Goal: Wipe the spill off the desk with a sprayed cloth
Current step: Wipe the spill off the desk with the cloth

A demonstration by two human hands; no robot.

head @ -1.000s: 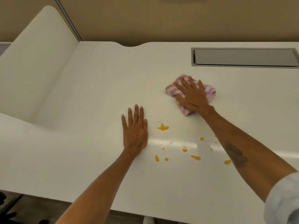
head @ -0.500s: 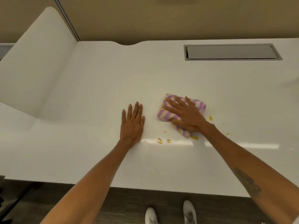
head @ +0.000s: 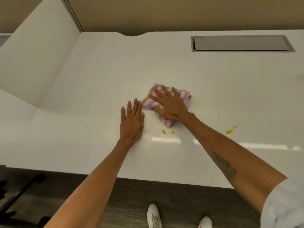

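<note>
the striped cloth lies bunched just right of the frame's centre, on the white tabletop. your right hand presses flat on it, fingers straight and spread, covering most of it. your left hand rests flat on the tabletop just beside the cloth's left edge, fingers straight and close together, holding nothing.

the wipe looks partly done. two small orange drops sit just below the cloth's lower corner, and a larger orange smear lies well apart at the right of the frame, past your right forearm. those marks are what is left to clear. anything under the cloth is hidden, and you cannot tell from here whether the cloth is damp. a grey hatch sits at upper right, well away from the mess.
</note>
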